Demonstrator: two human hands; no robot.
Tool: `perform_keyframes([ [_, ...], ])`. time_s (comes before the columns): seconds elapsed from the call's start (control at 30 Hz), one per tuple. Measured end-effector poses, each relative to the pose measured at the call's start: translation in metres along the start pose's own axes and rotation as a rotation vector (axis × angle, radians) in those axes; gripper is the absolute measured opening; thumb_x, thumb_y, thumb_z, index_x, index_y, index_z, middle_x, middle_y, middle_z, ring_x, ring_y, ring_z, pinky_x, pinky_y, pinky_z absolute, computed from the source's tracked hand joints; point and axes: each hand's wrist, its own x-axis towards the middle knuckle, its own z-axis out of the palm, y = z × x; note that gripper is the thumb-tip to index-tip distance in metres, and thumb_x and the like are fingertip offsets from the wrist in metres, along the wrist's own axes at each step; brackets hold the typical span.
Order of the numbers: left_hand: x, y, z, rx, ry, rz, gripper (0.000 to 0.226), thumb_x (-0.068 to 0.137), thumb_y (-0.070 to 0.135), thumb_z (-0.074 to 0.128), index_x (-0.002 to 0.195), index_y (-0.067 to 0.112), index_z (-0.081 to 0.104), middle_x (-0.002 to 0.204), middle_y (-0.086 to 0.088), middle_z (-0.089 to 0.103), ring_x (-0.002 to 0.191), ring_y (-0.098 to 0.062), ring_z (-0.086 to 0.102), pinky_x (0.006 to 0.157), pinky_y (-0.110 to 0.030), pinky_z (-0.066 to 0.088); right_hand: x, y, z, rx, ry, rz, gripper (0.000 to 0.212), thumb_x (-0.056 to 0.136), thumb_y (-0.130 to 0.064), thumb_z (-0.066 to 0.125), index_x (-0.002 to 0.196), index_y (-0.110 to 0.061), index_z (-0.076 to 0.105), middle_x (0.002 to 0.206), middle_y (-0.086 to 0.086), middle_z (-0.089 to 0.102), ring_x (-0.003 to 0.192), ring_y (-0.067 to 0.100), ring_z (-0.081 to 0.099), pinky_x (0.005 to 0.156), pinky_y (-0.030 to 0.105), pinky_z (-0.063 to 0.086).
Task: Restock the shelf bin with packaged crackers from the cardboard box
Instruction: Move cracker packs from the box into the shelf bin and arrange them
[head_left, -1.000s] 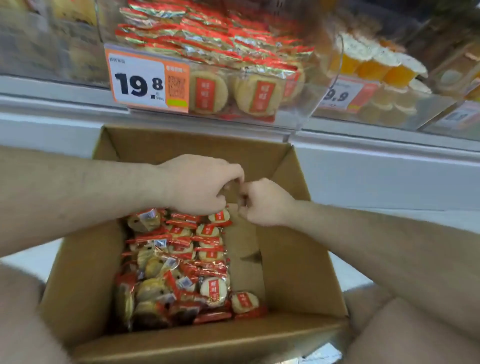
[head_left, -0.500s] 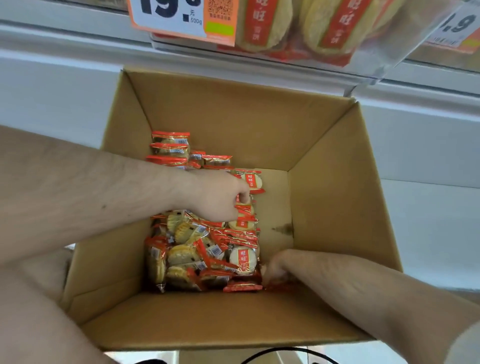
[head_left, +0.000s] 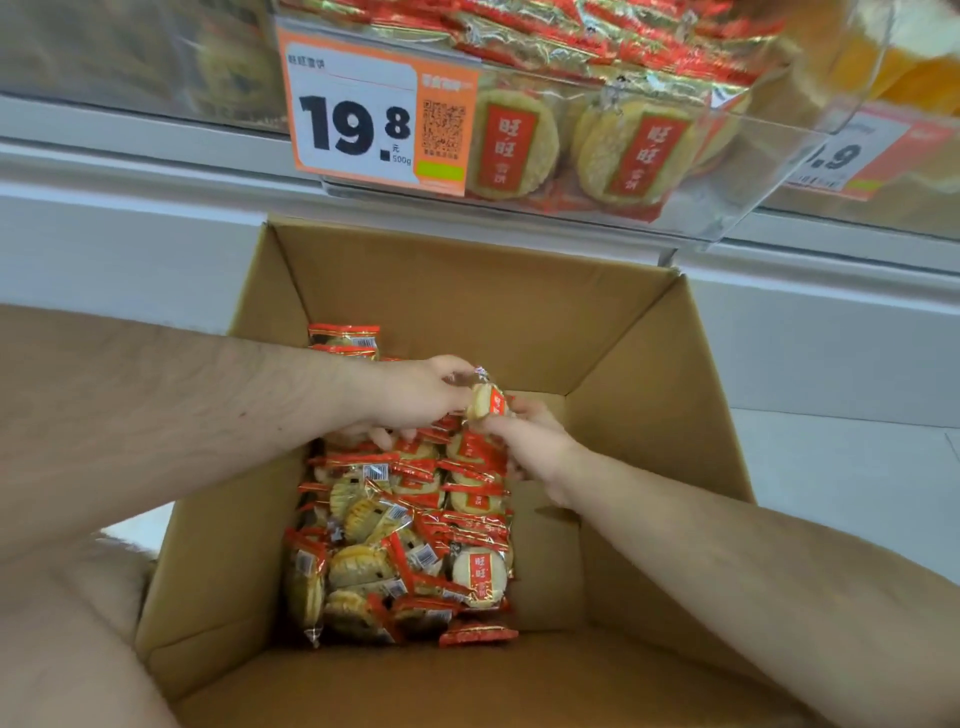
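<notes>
An open cardboard box (head_left: 649, 364) stands below the shelf, its left half filled with several red-and-gold cracker packets (head_left: 405, 530). Both hands meet above the pile. My right hand (head_left: 530, 447) pinches one cracker packet (head_left: 488, 402) from below. My left hand (head_left: 415, 397) reaches over from the left, and its fingertips hold the top edge of the same packet. Above, the clear shelf bin (head_left: 727, 208) is piled with the same crackers.
An orange price tag reading 19.8 (head_left: 363, 119) hangs on the bin's front. A second clear bin with orange-yellow goods (head_left: 904, 67) and its own price tag (head_left: 852, 156) sits to the right. The white shelf base (head_left: 831, 338) runs behind the box.
My right hand rose from the box's front corner to the middle with a packet. My left hand lifted slightly off the pile to meet it. The view tilted up toward the shelf.
</notes>
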Motion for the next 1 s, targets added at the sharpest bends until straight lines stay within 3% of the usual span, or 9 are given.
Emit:
perform_keyframes([
  [0.1, 0.002, 0.0, 0.002, -0.182, 0.012, 0.002, 0.039, 0.098, 0.036, 0.05, 0.135, 0.044, 0.043, 0.116, 0.005, 0.057, 0.099, -0.022, 0.059, 0.09, -0.047, 0.054, -0.009, -0.01, 0.028, 0.148, -0.095, -0.166, 0.086, 0.052, -0.037, 0.085, 0.127, -0.021, 0.046, 0.108, 0.005, 0.066, 0.077, 0.01, 0.064, 0.059, 0.025, 0.049],
  [0.2, 0.012, -0.008, 0.004, -0.186, 0.138, 0.018, 0.036, 0.09, 0.008, 0.055, 0.114, 0.035, 0.056, 0.1, -0.002, 0.059, 0.084, -0.017, 0.061, 0.068, -0.034, 0.06, 0.003, -0.006, 0.034, 0.252, -0.247, -0.202, 0.07, 0.06, -0.025, 0.079, 0.124, -0.021, 0.051, 0.092, 0.009, 0.065, 0.059, 0.011, 0.058, 0.049, 0.025, 0.041],
  [0.27, 0.016, -0.015, -0.001, -0.12, 0.202, 0.017, 0.041, 0.089, -0.001, 0.048, 0.111, 0.034, 0.058, 0.093, -0.003, 0.059, 0.062, -0.015, 0.054, 0.044, -0.023, 0.045, 0.018, -0.004, 0.024, 0.324, -0.149, -0.095, 0.053, 0.065, -0.029, 0.067, 0.115, -0.016, 0.06, 0.088, 0.01, 0.062, 0.053, 0.014, 0.049, 0.047, 0.025, 0.035],
  [0.4, 0.022, -0.029, -0.013, -0.098, 0.206, -0.016, 0.054, 0.088, -0.008, 0.047, 0.11, 0.041, 0.059, 0.107, -0.002, 0.058, 0.045, -0.011, 0.043, 0.04, -0.022, 0.029, 0.054, 0.007, -0.005, 0.278, 0.227, 0.168, 0.01, 0.09, -0.012, 0.05, 0.093, -0.01, 0.059, 0.075, 0.0, 0.057, 0.058, 0.009, 0.046, 0.054, 0.023, 0.036],
  [0.5, 0.024, -0.037, -0.017, -0.102, 0.208, -0.033, 0.056, 0.088, -0.01, 0.048, 0.111, 0.041, 0.058, 0.118, 0.004, 0.049, 0.046, -0.008, 0.046, 0.037, -0.02, 0.031, 0.075, 0.014, -0.008, 0.212, 0.17, 0.253, 0.017, 0.094, -0.019, 0.051, 0.106, -0.011, 0.059, 0.086, -0.001, 0.059, 0.075, 0.011, 0.051, 0.07, 0.03, 0.036],
  [0.67, 0.026, -0.051, -0.017, -0.155, 0.233, -0.103, 0.06, 0.085, -0.014, 0.05, 0.109, 0.041, 0.058, 0.124, 0.001, 0.051, 0.041, -0.005, 0.049, 0.038, -0.02, 0.033, 0.096, 0.018, 0.002, 0.339, 0.056, 0.335, 0.02, 0.095, -0.026, 0.053, 0.104, -0.01, 0.062, 0.096, 0.007, 0.07, 0.083, 0.018, 0.063, 0.063, 0.032, 0.04],
  [0.77, 0.026, -0.053, -0.017, -0.207, 0.233, -0.096, 0.062, 0.084, -0.014, 0.053, 0.111, 0.042, 0.059, 0.118, 0.003, 0.052, 0.058, -0.01, 0.055, 0.047, -0.021, 0.041, 0.096, 0.016, 0.003, 0.369, 0.043, 0.335, 0.016, 0.096, -0.023, 0.055, 0.094, -0.009, 0.061, 0.092, 0.008, 0.07, 0.079, 0.017, 0.063, 0.062, 0.031, 0.042],
  [0.83, 0.023, -0.047, -0.017, -0.242, 0.209, -0.07, 0.064, 0.083, -0.014, 0.056, 0.111, 0.044, 0.058, 0.107, 0.005, 0.052, 0.071, -0.014, 0.057, 0.057, -0.025, 0.047, 0.098, 0.019, 0.002, 0.318, 0.135, 0.314, 0.015, 0.093, -0.021, 0.062, 0.088, -0.007, 0.062, 0.09, 0.007, 0.069, 0.071, 0.014, 0.06, 0.057, 0.028, 0.041],
  [1.0, 0.015, -0.026, -0.024, -0.244, 0.173, 0.017, 0.073, 0.08, -0.014, 0.059, 0.119, 0.047, 0.055, 0.106, -0.003, 0.055, 0.072, -0.017, 0.054, 0.049, -0.024, 0.041, 0.081, 0.018, -0.016, 0.192, 0.46, 0.221, 0.029, 0.075, -0.015, 0.081, 0.093, 0.001, 0.067, 0.095, 0.013, 0.071, 0.074, 0.023, 0.06, 0.067, 0.03, 0.047],
])
